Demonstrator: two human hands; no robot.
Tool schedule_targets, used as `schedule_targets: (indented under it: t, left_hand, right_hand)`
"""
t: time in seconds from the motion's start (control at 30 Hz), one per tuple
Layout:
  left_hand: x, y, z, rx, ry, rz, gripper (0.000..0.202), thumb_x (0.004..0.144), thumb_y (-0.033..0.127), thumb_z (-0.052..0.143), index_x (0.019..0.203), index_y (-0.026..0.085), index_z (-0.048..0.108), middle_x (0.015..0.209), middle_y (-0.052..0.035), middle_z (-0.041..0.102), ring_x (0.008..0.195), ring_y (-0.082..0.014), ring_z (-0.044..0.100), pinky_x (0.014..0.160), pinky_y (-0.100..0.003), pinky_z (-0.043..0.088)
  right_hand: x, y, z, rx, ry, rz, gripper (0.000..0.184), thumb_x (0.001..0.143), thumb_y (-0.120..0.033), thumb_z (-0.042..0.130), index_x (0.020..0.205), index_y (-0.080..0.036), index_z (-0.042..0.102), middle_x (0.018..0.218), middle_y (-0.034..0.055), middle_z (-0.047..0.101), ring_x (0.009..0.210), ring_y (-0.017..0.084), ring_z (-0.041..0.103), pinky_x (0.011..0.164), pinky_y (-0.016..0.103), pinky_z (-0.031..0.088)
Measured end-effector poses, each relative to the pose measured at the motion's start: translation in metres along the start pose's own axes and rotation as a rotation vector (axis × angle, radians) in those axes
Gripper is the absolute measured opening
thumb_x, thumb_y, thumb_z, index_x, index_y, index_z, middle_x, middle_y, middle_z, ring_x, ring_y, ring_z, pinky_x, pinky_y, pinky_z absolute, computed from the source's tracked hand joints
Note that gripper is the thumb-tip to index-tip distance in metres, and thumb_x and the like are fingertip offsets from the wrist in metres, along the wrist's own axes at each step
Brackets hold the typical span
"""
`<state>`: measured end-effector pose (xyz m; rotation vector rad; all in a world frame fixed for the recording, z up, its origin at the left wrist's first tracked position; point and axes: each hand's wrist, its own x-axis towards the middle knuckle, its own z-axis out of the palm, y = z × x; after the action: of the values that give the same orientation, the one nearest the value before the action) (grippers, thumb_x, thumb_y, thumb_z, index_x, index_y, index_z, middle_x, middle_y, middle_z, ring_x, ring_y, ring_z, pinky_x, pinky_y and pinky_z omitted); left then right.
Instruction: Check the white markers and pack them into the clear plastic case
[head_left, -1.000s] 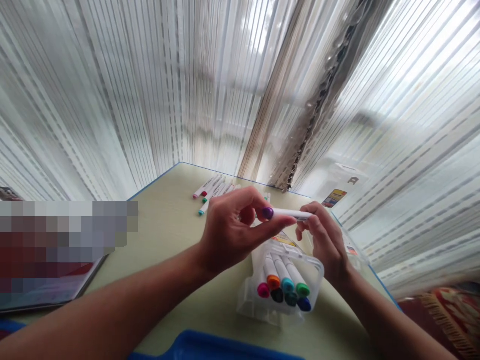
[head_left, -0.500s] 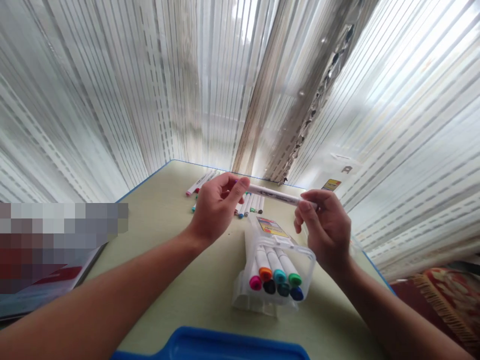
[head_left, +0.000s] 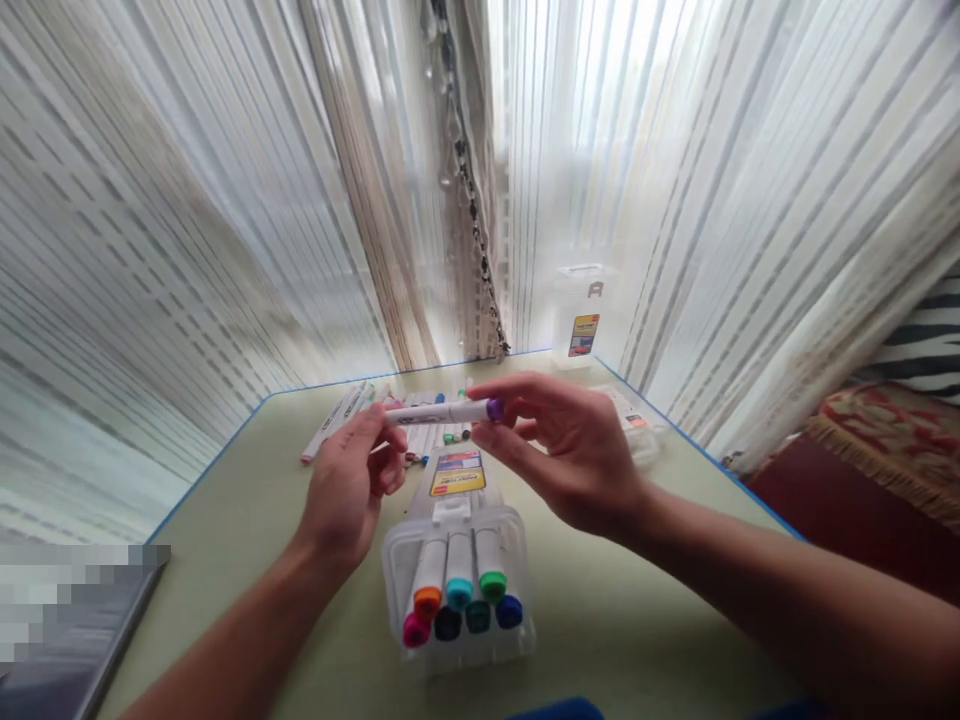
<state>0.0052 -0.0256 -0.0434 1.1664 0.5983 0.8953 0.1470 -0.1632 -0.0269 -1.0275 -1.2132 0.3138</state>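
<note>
A white marker point(head_left: 439, 412) with a purple end is held nearly level above the table. My left hand point(head_left: 349, 470) pinches its left end between thumb and fingers. At the purple end, my right hand point(head_left: 574, 450) has its thumb below and index finger above, closed around that tip. Just below and in front of both hands lies a clear plastic marker case point(head_left: 519, 620), its near end facing me. White markers point(head_left: 459, 565) with pink, orange, turquoise, green and dark ends are stacked inside it. A yellow label point(head_left: 459, 475) is on its top.
Loose white markers point(head_left: 341, 420) lie at the back of the table point(head_left: 232, 520). Another clear case point(head_left: 581, 325) stands upright at the far corner, with clear plastic point(head_left: 637, 425) near it. Striped curtains point(head_left: 225, 200) hang behind. A blue object point(head_left: 559, 710) shows at the bottom edge.
The marker has been turned round: its purple end was at my left hand and is now at my right. My view has swung right, so the case appears further left.
</note>
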Motion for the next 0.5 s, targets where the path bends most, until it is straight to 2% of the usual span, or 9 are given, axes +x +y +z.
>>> schedule_targets:
  t: [0.17,0.27,0.4,0.5]
  left_hand:
    - [0.000,-0.001,0.000,-0.004,0.014,-0.029,0.031,0.081,0.040,0.074,0.077,0.015,0.057,0.065,0.0039,0.058,0.041,-0.0034,0.040,0.038,-0.016,0.032]
    - [0.001,0.000,-0.001,-0.012,0.032,-0.006,0.028,0.079,0.038,0.076,0.083,0.014,0.062,0.064,0.0043,0.057,0.042,-0.0034,0.040,0.038,-0.016,0.031]
    - [0.001,0.005,-0.001,-0.012,0.067,0.122,0.027,0.076,0.032,0.079,0.092,0.014,0.068,0.064,0.0047,0.057,0.043,-0.0031,0.041,0.038,-0.015,0.031]
    - [-0.005,0.010,0.000,-0.015,0.060,0.267,0.025,0.076,0.028,0.081,0.095,0.016,0.070,0.066,0.0047,0.059,0.044,-0.0027,0.042,0.040,-0.016,0.034]
  right_hand:
    - [0.001,0.002,-0.001,-0.002,0.015,-0.011,0.022,0.084,-0.022,0.074,0.106,-0.019,0.074,0.087,0.0022,0.071,0.071,0.012,0.063,0.056,0.024,0.055]
    - [0.003,0.005,-0.001,0.002,0.041,-0.004,0.022,0.083,-0.023,0.075,0.104,-0.017,0.074,0.085,0.0022,0.070,0.067,0.011,0.062,0.053,0.023,0.053]
    - [0.008,0.015,-0.006,0.049,0.083,0.074,0.022,0.081,-0.024,0.076,0.101,-0.016,0.072,0.078,0.0005,0.067,0.057,0.008,0.057,0.044,0.020,0.046]
    - [0.011,0.028,-0.011,0.098,0.128,0.218,0.022,0.081,-0.027,0.075,0.099,-0.014,0.070,0.074,-0.0003,0.064,0.050,0.007,0.053,0.037,0.019,0.040]
